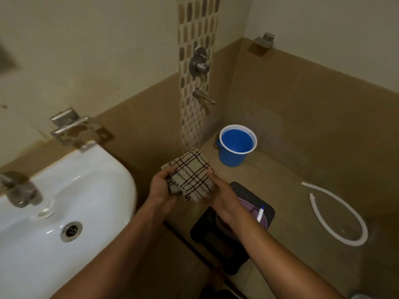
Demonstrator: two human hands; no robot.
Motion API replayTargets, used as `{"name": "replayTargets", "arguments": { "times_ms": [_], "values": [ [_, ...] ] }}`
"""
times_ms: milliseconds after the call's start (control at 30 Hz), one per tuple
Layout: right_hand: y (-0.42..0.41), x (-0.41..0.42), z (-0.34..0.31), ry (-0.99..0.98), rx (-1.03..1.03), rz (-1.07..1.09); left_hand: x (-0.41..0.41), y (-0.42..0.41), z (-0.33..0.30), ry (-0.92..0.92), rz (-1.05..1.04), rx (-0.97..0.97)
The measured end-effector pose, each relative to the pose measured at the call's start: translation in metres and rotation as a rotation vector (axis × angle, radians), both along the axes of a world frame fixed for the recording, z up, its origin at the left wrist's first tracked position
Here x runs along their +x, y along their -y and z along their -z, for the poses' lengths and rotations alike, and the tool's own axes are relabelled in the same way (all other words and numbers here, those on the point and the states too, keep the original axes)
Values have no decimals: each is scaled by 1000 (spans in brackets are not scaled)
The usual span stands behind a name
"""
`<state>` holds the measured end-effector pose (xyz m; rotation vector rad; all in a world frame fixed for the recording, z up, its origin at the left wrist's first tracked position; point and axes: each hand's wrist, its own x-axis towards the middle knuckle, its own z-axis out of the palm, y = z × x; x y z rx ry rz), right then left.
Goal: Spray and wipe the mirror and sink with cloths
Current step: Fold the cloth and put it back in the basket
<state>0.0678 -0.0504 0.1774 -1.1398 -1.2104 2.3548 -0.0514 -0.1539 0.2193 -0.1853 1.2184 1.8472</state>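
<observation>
A folded checked cloth (191,174), beige with dark lines, is held between both hands out in the air to the right of the white sink (90,178), above the tiled floor. The left hand (160,188) grips the cloth's left edge: its fingers (166,172) curl over the top of the fold, with the thumb side tucked beneath. The right hand (222,196) holds the cloth's right and near side, its fingers (212,175) bent along the edge and partly under the fabric, so most of them are hidden. The far corner of the cloth sticks up free of both hands.

The sink sits at the left, its drain (71,230) near the lower middle of the basin and a blurred metal tap (18,188) at its left rim. On the floor beyond the hands stands a blue bucket (236,147) in the far corner. Just under the right forearm lies a dark stool (244,193), and a white hose (345,214) curves across the floor to the right.
</observation>
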Motion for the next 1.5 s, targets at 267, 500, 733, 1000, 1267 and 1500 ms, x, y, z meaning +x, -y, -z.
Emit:
{"name": "replayTargets", "arguments": {
  "times_ms": [267,500,733,1000,1267,1500],
  "values": [
    [-45,24,18,-95,-12,135,13,-68,28,-180,263,-145],
    [-91,54,43,89,209,75,17,-111,52,-496,682,-349],
    [-97,86,93,241,1,136,41,-135,99,-405,765,-450],
    [-61,96,145,542,40,206,53,-132,178,-442,1004,-617],
    [-49,85,201,811,151,316,34,-144,236,-664,1115,-733],
    [-62,74,227,863,115,378,44,-161,272,-678,1128,-635]
  ]
}}
